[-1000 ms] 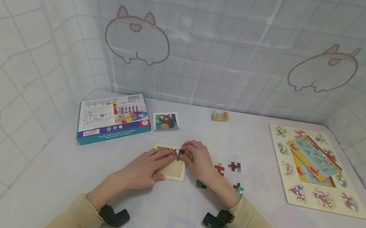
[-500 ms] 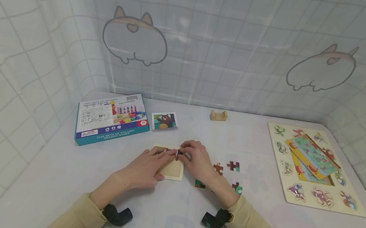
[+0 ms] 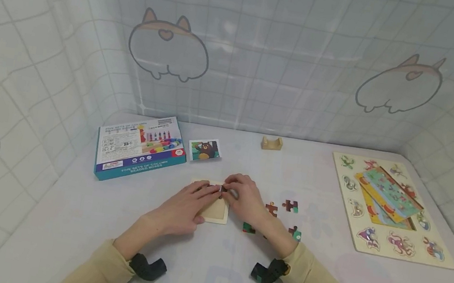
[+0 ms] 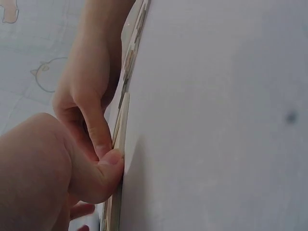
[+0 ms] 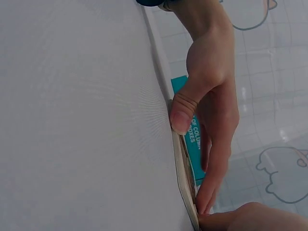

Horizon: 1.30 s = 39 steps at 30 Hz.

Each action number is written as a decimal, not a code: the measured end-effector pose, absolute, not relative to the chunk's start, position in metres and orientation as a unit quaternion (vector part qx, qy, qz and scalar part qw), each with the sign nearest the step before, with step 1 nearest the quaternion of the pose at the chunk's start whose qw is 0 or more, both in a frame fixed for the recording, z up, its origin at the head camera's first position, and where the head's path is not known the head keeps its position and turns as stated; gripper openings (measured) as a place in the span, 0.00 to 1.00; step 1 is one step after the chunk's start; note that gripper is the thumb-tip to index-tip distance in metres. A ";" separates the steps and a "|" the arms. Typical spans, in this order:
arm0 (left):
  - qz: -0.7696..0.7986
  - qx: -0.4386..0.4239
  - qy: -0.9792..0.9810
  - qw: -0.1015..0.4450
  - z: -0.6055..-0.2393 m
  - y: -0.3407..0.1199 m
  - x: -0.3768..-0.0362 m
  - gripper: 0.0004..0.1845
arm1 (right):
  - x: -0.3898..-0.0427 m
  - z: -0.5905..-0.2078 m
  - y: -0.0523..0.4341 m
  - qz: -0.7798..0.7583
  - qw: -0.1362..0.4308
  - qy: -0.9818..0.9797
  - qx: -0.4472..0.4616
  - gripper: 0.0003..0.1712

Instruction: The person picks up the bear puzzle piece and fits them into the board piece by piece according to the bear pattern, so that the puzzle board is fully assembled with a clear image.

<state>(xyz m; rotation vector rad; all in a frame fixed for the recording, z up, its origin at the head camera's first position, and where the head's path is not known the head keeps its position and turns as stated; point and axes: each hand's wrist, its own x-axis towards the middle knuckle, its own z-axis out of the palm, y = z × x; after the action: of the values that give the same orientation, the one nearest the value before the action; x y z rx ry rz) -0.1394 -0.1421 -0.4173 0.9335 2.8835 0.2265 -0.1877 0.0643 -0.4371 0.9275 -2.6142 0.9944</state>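
Observation:
A square wooden puzzle tray (image 3: 219, 221) lies on the table between the hands. My left hand (image 3: 177, 210) rests on its upper left part, fingers stretched over the pieces there and mostly hiding them. In the right wrist view, the left thumb (image 5: 181, 122) lies on the rim of the tray (image 5: 182, 168). At the upper right corner, my right hand (image 3: 247, 203) pinches a dark jigsaw piece (image 3: 222, 189) between thumb and fingers, largely covered by them. Loose brown and green jigsaw pieces (image 3: 290, 206) lie to the right, partly behind the right forearm.
A bear picture card (image 3: 205, 150) lies behind the tray, with a blue-and-white toy box (image 3: 142, 148) to its left. A small wooden holder (image 3: 272, 143) stands at the back. At right, a large animal puzzle board (image 3: 351, 223) bears colourful smaller boards (image 3: 390, 195).
The left fingers have shifted slightly and now cover the green patch seen at the tray's upper left. The right hand stays at the upper right corner with the jigsaw piece.

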 end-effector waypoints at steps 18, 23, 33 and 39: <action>0.133 0.323 0.931 0.102 -0.415 -0.143 -0.141 0.37 | -0.181 -0.423 0.134 0.379 0.019 -0.889 0.256 0.14; 0.110 0.332 0.932 0.097 -0.418 -0.142 -0.144 0.37 | -0.176 -0.427 0.150 0.376 0.020 -0.888 0.265 0.12; 0.100 0.348 0.929 0.083 -0.419 -0.143 -0.144 0.37 | -0.174 -0.434 0.156 0.368 0.027 -0.884 0.286 0.13; 0.118 0.329 0.933 0.082 -0.420 -0.140 -0.141 0.36 | -0.171 -0.431 0.156 0.350 0.012 -0.887 0.301 0.14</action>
<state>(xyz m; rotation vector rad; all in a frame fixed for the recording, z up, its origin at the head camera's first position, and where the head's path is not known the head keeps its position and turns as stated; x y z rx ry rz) -0.1414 -0.1404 -0.4196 0.9823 2.7888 0.3519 -0.1715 0.1565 -0.4314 0.9373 -2.7654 1.0915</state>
